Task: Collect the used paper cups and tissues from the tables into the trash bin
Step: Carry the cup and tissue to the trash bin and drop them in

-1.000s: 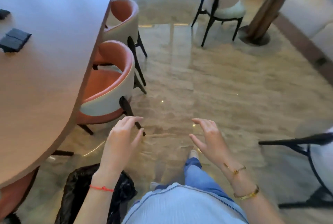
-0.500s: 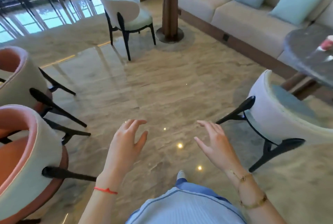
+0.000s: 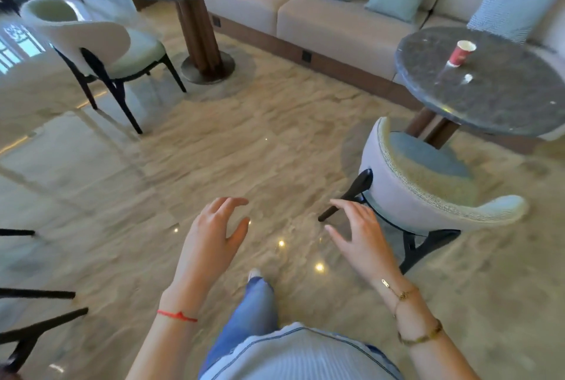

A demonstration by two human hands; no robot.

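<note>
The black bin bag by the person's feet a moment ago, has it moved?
Cannot tell: it is out of view now. The camera turned toward the round tables, both hands empty.

Bright daylight floods in from the windows (image 3: 18, 43) at far left, washing that corner nearly white. The polished marble floor (image 3: 244, 150) throws back glare there, plus small ceiling-light sparkles lower down. Motion blur smears the left edge and the chair legs (image 3: 36, 318). Wide-angle distortion bends the sofa (image 3: 336, 22) line. Soft shadows pool under both round tables.
</note>
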